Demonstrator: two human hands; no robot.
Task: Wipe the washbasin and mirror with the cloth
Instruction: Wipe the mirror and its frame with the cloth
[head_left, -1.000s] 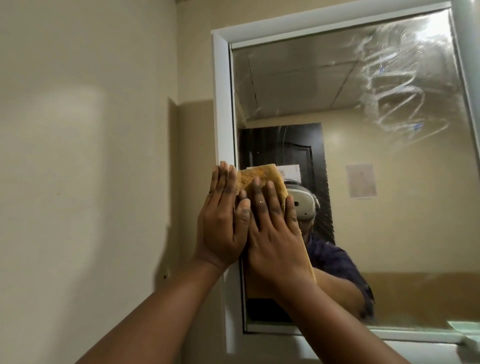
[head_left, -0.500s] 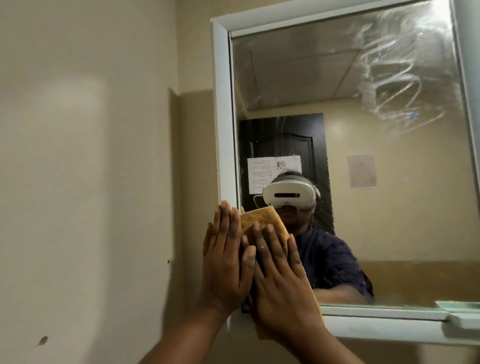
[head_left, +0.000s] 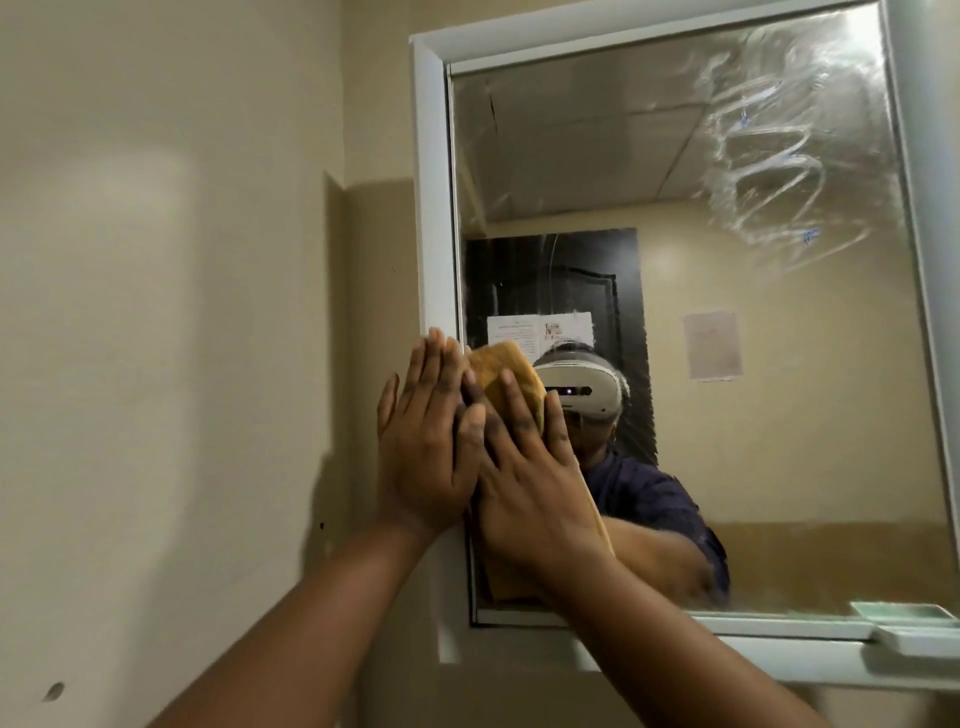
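A white-framed mirror (head_left: 727, 260) hangs on the beige wall, with wet smear marks at its upper right. An orange-yellow cloth (head_left: 511, 371) lies flat against the glass at the lower left corner. My right hand (head_left: 524, 467) presses the cloth onto the mirror with straight fingers. My left hand (head_left: 426, 441) lies flat beside it, over the mirror's left frame and the cloth's edge. Much of the cloth is hidden under my hands. The washbasin is out of view.
A white shelf (head_left: 779, 654) runs under the mirror, with a pale soap dish (head_left: 914, 623) at its right end. The beige wall (head_left: 182, 364) fills the left. The mirror reflects a person with a headset and a dark door.
Both hands slid the cloth down the mirror's left side to the bottom frame, then back up a little. The view has shifted slightly.
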